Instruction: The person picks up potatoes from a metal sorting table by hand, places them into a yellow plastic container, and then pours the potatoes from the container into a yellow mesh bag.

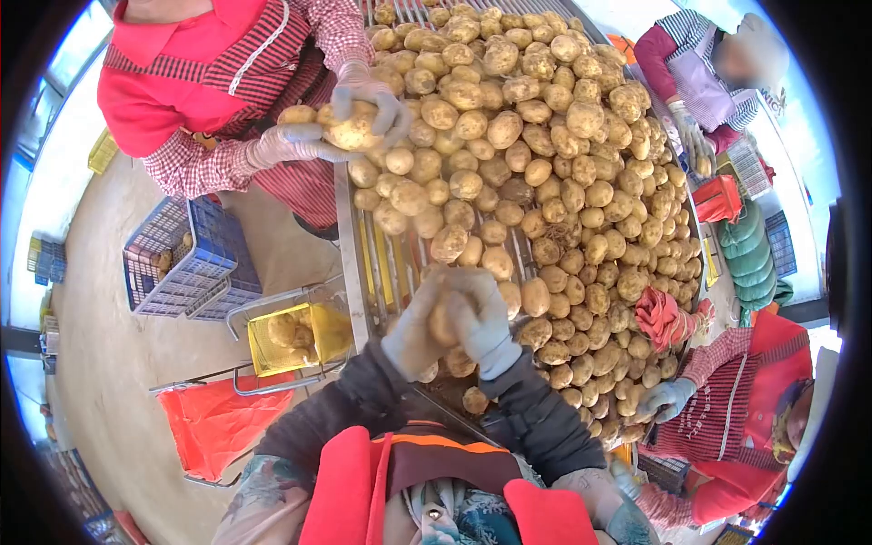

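Observation:
My left hand [411, 329] and my right hand [486, 325], both in pale work gloves, come together over the near edge of a roller table [374, 263]. Between them they clasp a potato [443, 323], mostly covered by the gloves. My fingers are closed around it and partly blurred. Just beyond my hands lie loose potatoes [497, 262] on the rollers. To the right and ahead, a large heap of soil-marked potatoes [581, 182] covers the table. A single potato [474, 400] rests below my right wrist.
At upper left, a co-worker's gloved hands [313, 136] hold potatoes. Other co-workers' hands [668, 400] are along the right side. A yellow basket [331, 334] with potatoes, a red bag [222, 422] and blue crates [191, 259] stand to the left. A red cloth [661, 316] lies on the heap.

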`<state>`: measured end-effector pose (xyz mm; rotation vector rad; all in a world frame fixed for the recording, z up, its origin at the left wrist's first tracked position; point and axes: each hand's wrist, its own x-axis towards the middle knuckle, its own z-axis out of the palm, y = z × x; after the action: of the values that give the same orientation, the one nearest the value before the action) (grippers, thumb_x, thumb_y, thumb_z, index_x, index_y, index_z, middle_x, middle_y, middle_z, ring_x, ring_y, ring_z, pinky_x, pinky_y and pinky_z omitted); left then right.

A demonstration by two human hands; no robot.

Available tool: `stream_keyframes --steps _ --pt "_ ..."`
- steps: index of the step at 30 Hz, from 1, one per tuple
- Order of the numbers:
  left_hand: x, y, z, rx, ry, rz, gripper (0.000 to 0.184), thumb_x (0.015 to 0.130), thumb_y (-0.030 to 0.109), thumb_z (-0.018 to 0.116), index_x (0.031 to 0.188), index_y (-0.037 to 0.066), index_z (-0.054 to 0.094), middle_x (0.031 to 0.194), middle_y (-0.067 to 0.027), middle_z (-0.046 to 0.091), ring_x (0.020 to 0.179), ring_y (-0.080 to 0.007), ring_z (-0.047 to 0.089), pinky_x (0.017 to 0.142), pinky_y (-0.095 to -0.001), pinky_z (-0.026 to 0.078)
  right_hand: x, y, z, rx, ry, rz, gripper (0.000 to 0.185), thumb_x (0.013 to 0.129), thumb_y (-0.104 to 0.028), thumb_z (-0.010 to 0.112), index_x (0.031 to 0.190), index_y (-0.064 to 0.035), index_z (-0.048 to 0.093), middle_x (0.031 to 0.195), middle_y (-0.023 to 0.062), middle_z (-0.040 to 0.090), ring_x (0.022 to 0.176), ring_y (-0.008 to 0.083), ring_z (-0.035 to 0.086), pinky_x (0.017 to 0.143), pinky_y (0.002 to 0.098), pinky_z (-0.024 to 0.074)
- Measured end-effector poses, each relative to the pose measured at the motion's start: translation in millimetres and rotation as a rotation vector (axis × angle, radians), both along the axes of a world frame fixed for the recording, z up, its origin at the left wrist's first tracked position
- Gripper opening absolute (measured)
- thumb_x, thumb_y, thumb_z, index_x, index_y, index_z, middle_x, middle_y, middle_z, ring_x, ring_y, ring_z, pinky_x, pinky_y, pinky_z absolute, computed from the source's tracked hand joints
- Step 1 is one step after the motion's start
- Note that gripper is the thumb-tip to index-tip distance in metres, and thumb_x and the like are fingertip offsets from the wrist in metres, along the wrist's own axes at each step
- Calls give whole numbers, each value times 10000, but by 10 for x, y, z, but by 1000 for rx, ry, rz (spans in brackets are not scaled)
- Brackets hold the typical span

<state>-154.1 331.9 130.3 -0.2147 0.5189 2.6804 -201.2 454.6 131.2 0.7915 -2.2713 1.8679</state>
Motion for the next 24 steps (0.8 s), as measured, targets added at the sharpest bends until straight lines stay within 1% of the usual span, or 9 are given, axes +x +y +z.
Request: stream_keyframes --steps 2,6,8,11,13,15,18,22,24 --pt "309 -136 -3 -147 55 27 637 922 556 494 1360 103 401 1296 -107 506 1192 -223 505 1015 -408 421 142 -16 9 340 209 -11 162 844 -191 647 929 -53 644 940 139 624 879 286 597 779 405 485" --pt "837 -914 -148 -231 -156 190 384 927 381 588 1139 63 547 1000 -86 614 871 -177 630 732 -323 551 193 56 -183 626 37 -10 162 835 -190 643 901 -42 640 908 151 621 855 311 583 756 427 472" --pt "1013 -1500 -599 -599 -186 475 313 928 356 599 1078 83 583 947 -89 626 790 -182 638 682 -322 548 37 91 -230 670 116 -151 246 814 -232 666 963 -40 630 996 156 614 957 336 564 815 439 454" --pt "1230 -2210 -1034 -969 -221 579 238 924 279 612 1049 77 614 969 -87 627 832 -187 634 735 -319 531 -251 -213 -206 713 203 -290 364 796 -265 689 1084 -59 603 1169 176 563 1113 365 501 927 453 414" --pt "1313 -2415 -1342 -1592 -50 463 202 889 194 635 1029 49 633 998 -102 631 918 -225 621 827 -326 498 -548 -544 -71 864 189 -187 571 769 -269 708 1280 -117 501 1346 186 443 1226 370 429 1003 455 385" --pt "1329 -2329 -1332 -1662 -15 410 208 864 169 645 1031 45 636 1017 -113 628 959 -245 605 869 -334 477 -808 -917 17 953 118 -133 643 738 -350 731 1282 -112 485 1435 183 347 1279 374 380 1059 450 334" --pt "1344 -2070 -1282 -1737 123 339 209 870 107 627 1059 18 635 1068 -100 603 978 -201 603 858 -308 479 -1176 -1278 -211 964 250 -160 691 732 -361 731 1326 -148 450 1434 178 324 1240 370 429 1029 480 354" --pt "1329 -1860 -672 -1823 315 270 215 844 59 620 1059 58 639 1127 -146 588 1082 -286 565 903 -348 458 -939 -1392 -262 915 27 21 378 762 -325 688 1083 -148 597 1118 162 547 1041 331 549 884 523 412" --pt "1279 -1872 -672 -1762 356 268 279 824 54 630 1102 72 620 1163 -166 577 1089 -327 555 931 -370 446 -498 -1189 -454 923 431 -88 231 810 -279 631 983 -128 608 1045 119 576 1042 302 535 852 458 420"
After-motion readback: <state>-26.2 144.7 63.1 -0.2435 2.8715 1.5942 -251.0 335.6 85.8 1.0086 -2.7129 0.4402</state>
